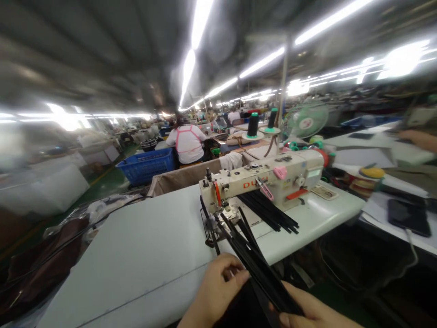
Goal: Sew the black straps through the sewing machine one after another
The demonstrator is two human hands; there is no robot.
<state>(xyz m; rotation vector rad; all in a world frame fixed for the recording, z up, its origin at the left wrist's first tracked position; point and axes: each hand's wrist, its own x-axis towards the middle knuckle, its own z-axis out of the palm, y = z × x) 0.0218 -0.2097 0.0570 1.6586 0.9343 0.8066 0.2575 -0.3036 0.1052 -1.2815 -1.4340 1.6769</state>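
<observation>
A bundle of long black strips (257,264) runs from my right side up toward the sewing machine (266,180). My right hand (303,305) is wrapped round the lower end of the bundle. At the table's front edge, my left hand (221,287) is closed in a pinch beside the strips, next to dark material; what lies between its fingertips is too hidden to tell. One narrow black strip (212,232) hangs by the needle area, its end near my left hand. More black strips (269,210) lie under the machine arm, fanned out on the pale table.
The pale sewing table (146,241) stretches to the left. Behind it are a blue crate (146,166) and a seated person (188,143). Thread cones (253,125) and a green fan (305,120) stand behind the machine. A phone (409,216) lies at the right.
</observation>
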